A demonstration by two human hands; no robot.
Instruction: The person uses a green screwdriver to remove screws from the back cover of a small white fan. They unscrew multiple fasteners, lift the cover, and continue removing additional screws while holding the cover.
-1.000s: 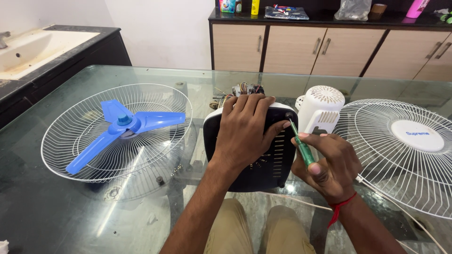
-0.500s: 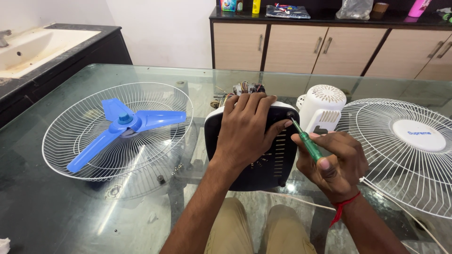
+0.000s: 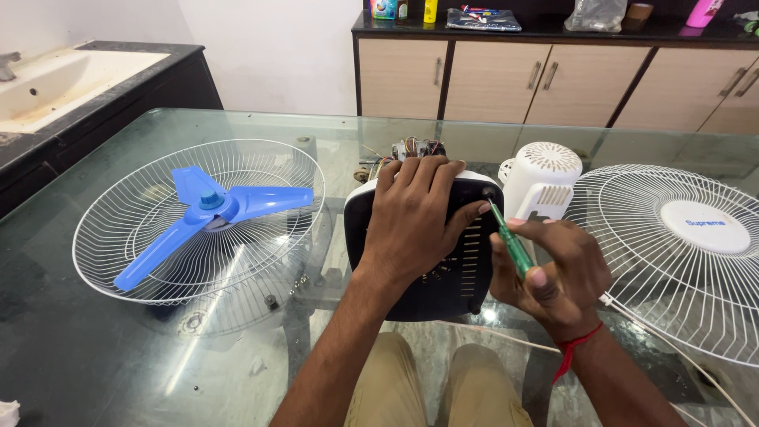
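Note:
My left hand [image 3: 415, 217] lies flat on top of a black fan base housing [image 3: 443, 277] that stands on the glass table [image 3: 316, 130], pressing it down. My right hand [image 3: 553, 273] grips a green screwdriver [image 3: 510, 241], whose tip points at the housing's upper right corner. Coloured wires and a motor part [image 3: 411, 148] stick out just behind the housing. A red thread is tied around my right wrist.
A white wire fan guard [image 3: 134, 253] with a blue three-blade propeller [image 3: 209, 209] lies on the left. A white motor cover [image 3: 541, 182] and a second white guard [image 3: 672, 253] lie on the right. A sink counter stands far left, cabinets [image 3: 553, 79] behind.
My right hand has shifted slightly up and left, bringing the screwdriver tip closer to the housing's corner. My left hand has stayed on the housing.

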